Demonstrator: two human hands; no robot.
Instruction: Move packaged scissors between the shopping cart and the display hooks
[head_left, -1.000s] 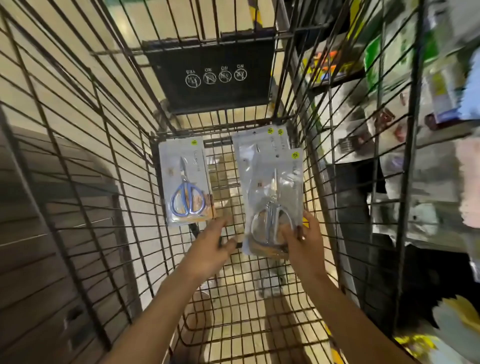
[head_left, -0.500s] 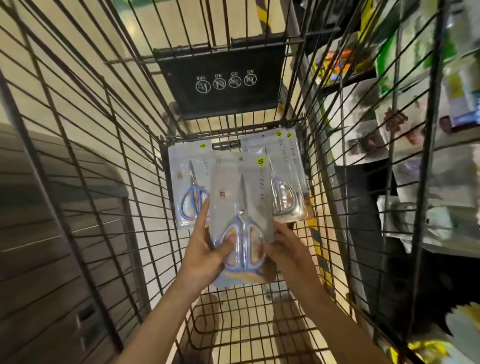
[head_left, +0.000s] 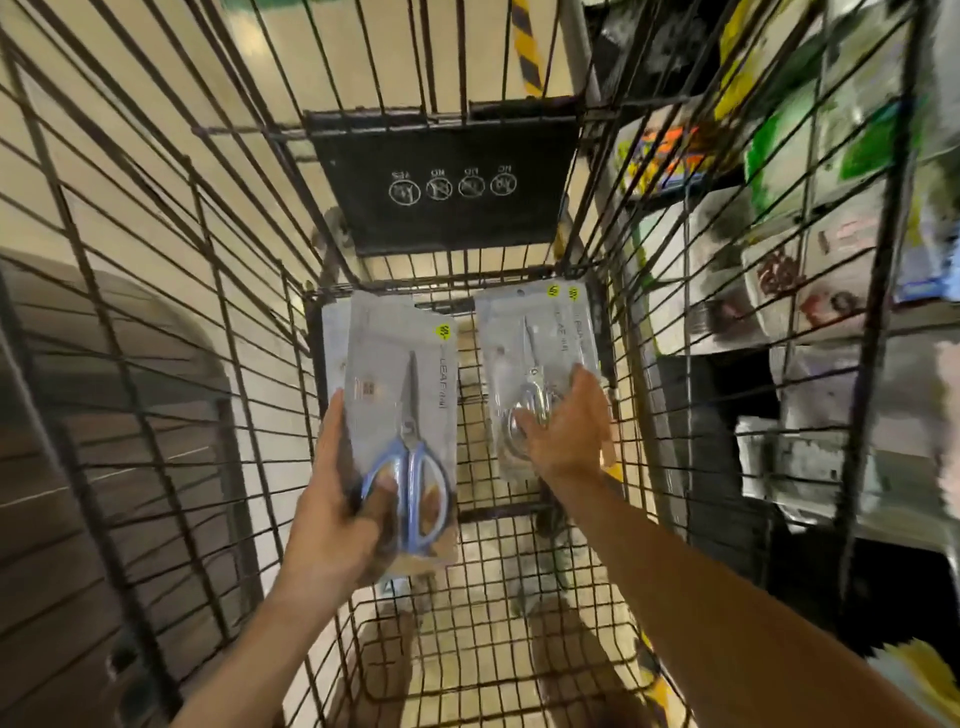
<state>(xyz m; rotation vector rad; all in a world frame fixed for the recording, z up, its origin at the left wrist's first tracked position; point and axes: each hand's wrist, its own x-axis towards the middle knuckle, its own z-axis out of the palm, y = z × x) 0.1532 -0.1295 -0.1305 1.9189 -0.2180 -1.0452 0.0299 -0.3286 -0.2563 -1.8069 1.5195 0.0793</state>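
Looking down into a wire shopping cart (head_left: 218, 395), dark brown slatted panel (head_left: 78, 467) beyond its left wall. Left hand (head_left: 337, 509) inside the cart basket, fingers behind and thumb curled over the front of a blue-handled scissors pack (head_left: 410, 415), gripping it near the handle end, pack upright and tilted slightly. Behind that, another pack (head_left: 335, 348), only its left edge showing, leaning against the cart's far end. At the far end above, a black placard (head_left: 447, 208) with four round white icons, hung on the wires. Right of centre, two overlapped silver-handled scissors packs (head_left: 530, 338), yellow stickers at their top corners, standing against the far right corner of the basket. Right hand (head_left: 566, 436) spread over the lower part of those packs, fingers extended and relaxed, touching the clear plastic; whether the thumb pinches the edge cannot be told. Hands well apart, each on its own pack. Through the right wall, blurred store shelves (head_left: 805, 260) with assorted packaged goods. Tiled floor (head_left: 498, 597) visible through the cart bottom
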